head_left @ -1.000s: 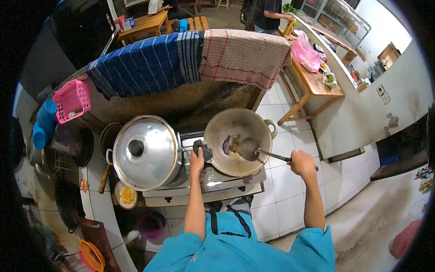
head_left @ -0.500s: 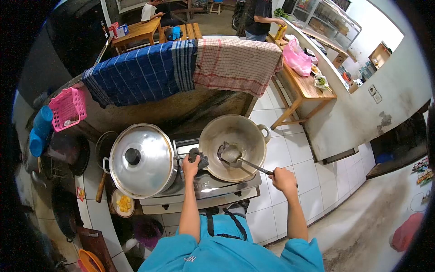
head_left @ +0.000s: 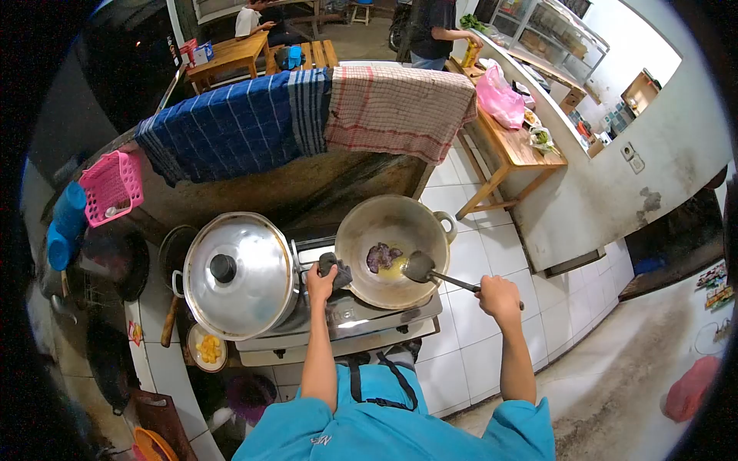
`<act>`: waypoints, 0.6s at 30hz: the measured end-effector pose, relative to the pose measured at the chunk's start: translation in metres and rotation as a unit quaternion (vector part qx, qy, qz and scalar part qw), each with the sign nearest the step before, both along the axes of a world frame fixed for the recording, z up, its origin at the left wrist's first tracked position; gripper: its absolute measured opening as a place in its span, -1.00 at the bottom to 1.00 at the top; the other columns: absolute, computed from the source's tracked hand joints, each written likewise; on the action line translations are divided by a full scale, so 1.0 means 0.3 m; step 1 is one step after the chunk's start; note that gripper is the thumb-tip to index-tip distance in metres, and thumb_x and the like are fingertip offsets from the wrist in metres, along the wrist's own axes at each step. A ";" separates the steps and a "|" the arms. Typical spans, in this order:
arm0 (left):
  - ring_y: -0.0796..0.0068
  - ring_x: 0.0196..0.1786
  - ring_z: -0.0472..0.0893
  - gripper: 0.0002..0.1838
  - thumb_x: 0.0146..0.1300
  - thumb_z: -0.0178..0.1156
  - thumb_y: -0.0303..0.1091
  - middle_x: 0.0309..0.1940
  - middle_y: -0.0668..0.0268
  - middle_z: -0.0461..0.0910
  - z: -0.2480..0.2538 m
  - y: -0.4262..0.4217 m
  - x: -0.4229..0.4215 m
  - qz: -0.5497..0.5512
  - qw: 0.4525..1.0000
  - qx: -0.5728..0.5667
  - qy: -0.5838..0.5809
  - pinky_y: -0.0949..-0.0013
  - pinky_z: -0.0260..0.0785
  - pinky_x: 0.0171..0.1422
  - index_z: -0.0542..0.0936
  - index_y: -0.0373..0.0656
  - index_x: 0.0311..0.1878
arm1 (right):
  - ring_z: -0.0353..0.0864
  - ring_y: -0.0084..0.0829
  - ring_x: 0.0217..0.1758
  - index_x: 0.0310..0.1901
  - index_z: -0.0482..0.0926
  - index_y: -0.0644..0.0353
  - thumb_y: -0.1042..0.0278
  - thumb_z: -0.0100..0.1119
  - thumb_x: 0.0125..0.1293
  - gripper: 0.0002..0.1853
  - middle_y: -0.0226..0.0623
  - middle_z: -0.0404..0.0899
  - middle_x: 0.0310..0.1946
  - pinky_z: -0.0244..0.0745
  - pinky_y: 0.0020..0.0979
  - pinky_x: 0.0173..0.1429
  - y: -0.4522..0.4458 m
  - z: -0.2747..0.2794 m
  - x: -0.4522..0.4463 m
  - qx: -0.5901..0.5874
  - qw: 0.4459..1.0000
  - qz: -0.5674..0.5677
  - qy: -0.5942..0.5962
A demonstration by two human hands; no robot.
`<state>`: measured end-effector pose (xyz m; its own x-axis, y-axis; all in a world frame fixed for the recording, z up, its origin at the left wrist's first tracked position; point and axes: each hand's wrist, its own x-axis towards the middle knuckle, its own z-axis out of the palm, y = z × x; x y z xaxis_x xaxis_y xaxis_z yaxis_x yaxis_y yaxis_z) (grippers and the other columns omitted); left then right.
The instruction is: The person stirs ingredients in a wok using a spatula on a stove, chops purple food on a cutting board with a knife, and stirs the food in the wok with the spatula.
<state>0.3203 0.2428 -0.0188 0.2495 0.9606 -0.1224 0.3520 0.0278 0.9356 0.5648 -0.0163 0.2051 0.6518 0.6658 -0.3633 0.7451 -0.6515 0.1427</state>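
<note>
A deep metal wok (head_left: 361, 223) sits on the right side of the gas stove. My left hand (head_left: 319, 284) is closed around a dark cloth (head_left: 340, 274) at the wok's left handle, which the cloth hides. My right hand (head_left: 500, 297) grips the long handle of a spatula (head_left: 420, 266). The spatula's head is over the right part of the wok, beside yellowish oil (head_left: 393, 270). Dark purplish-brown pieces of food (head_left: 380, 257) lie in the middle of the wok, left of the spatula; I cannot tell their kind.
A large lidded pot (head_left: 238, 288) stands left of the wok on the stove (head_left: 354, 334). Towels (head_left: 231, 127) hang over the low wall behind. A bowl of yellow pieces (head_left: 208, 348) is at lower left. Another person (head_left: 434, 34) stands by the wooden table (head_left: 511, 146).
The spatula has moved right, away from the dark food, and my right hand has shifted right with it. The food and oil show more plainly. My left hand stays at the wok handle.
</note>
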 end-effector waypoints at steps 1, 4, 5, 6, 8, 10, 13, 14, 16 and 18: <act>0.43 -0.44 0.51 -0.62 -0.01 0.33 -0.17 -0.48 0.20 0.58 0.005 -0.003 0.001 0.001 1.000 0.004 -0.007 0.34 0.35 -0.26 0.57 -0.30 -0.26 | 0.60 -0.10 -0.32 -0.38 0.55 0.24 0.15 0.21 0.14 -0.73 -0.08 0.59 -0.39 0.47 -0.14 -0.23 0.020 -0.022 0.005 0.012 1.000 0.011 0.004; 0.45 -0.44 0.50 -0.64 -0.01 0.33 -0.18 -0.49 0.22 0.57 0.014 -0.009 -0.001 0.009 1.000 0.012 0.013 0.35 0.35 -0.27 0.57 -0.29 -0.27 | 0.60 -0.09 -0.32 -0.38 0.55 0.24 0.16 0.21 0.14 -0.73 -0.09 0.59 -0.42 0.48 -0.15 -0.23 0.046 -0.025 0.002 0.029 0.999 0.017 0.016; 0.46 -0.44 0.50 -0.64 -0.01 0.33 -0.18 -0.49 0.22 0.57 0.016 -0.009 -0.003 0.014 1.000 0.013 0.025 0.35 0.35 -0.27 0.57 -0.29 -0.27 | 0.60 -0.09 -0.32 -0.38 0.55 0.24 0.16 0.21 0.14 -0.73 -0.09 0.59 -0.42 0.48 -0.15 -0.23 0.052 -0.015 0.001 0.029 0.999 0.016 0.020; 0.45 -0.44 0.50 -0.64 -0.01 0.33 -0.18 -0.49 0.22 0.58 0.019 0.000 -0.003 0.017 1.000 0.017 0.021 0.35 0.35 -0.27 0.58 -0.28 -0.27 | 0.60 -0.09 -0.31 -0.38 0.55 0.25 0.16 0.21 0.14 -0.73 -0.09 0.59 -0.41 0.48 -0.14 -0.23 0.056 0.002 0.005 0.021 1.000 0.009 0.019; 0.45 -0.43 0.52 -0.65 -0.01 0.33 -0.18 -0.48 0.23 0.58 0.016 -0.004 -0.004 0.017 1.000 0.019 0.014 0.34 0.36 -0.26 0.58 -0.27 -0.26 | 0.60 -0.09 -0.30 -0.38 0.55 0.25 0.16 0.21 0.14 -0.72 -0.09 0.59 -0.40 0.48 -0.14 -0.23 0.044 0.029 0.010 0.000 1.000 -0.010 0.020; 0.43 -0.41 0.54 -0.66 -0.01 0.33 -0.19 -0.47 0.23 0.60 -0.007 -0.007 -0.001 0.014 1.000 0.020 -0.004 0.34 0.36 -0.25 0.59 -0.26 -0.26 | 0.60 -0.09 -0.30 -0.37 0.55 0.26 0.15 0.21 0.14 -0.71 -0.08 0.59 -0.39 0.48 -0.13 -0.23 0.050 0.026 0.004 -0.008 1.000 0.010 0.013; 0.47 -0.51 0.46 -0.71 -0.02 0.32 -0.25 -0.55 0.28 0.55 -0.008 -0.012 0.001 0.023 0.998 0.041 -0.030 0.35 0.33 -0.34 0.56 -0.26 -0.31 | 0.60 -0.10 -0.30 -0.36 0.54 0.26 0.14 0.22 0.13 -0.70 -0.07 0.59 -0.39 0.48 -0.14 -0.23 0.057 -0.006 0.007 0.002 1.000 0.019 0.016; 0.49 -0.51 0.45 -0.71 -0.02 0.32 -0.25 -0.55 0.30 0.54 -0.018 -0.007 0.001 0.018 0.999 0.031 -0.029 0.36 0.33 -0.34 0.56 -0.25 -0.30 | 0.60 -0.10 -0.30 -0.36 0.54 0.27 0.14 0.22 0.13 -0.70 -0.07 0.59 -0.39 0.48 -0.14 -0.23 0.061 -0.015 0.010 0.011 1.000 0.021 0.018; 0.43 -0.45 0.51 -0.67 -0.01 0.33 -0.21 -0.50 0.25 0.58 -0.016 -0.007 -0.002 0.008 1.000 0.023 -0.014 0.35 0.36 -0.28 0.58 -0.26 -0.28 | 0.60 -0.09 -0.30 -0.37 0.55 0.26 0.15 0.21 0.13 -0.71 -0.06 0.59 -0.39 0.48 -0.15 -0.23 0.046 0.004 0.018 0.016 1.000 0.010 0.014; 0.38 -0.37 0.55 -0.64 -0.02 0.34 -0.17 -0.44 0.19 0.60 -0.004 -0.007 -0.007 0.004 1.000 -0.001 -0.001 0.32 0.37 -0.22 0.60 -0.26 -0.25 | 0.60 -0.10 -0.29 -0.35 0.54 0.25 0.16 0.21 0.13 -0.72 -0.06 0.59 -0.38 0.48 -0.15 -0.22 0.051 0.019 0.015 0.002 1.000 0.005 0.012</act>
<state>0.3182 0.2408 -0.0201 0.2411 0.9625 -0.1245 0.3506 0.0332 0.9359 0.5693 -0.0011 0.2109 0.6359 0.6744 -0.3752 0.7552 -0.6439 0.1226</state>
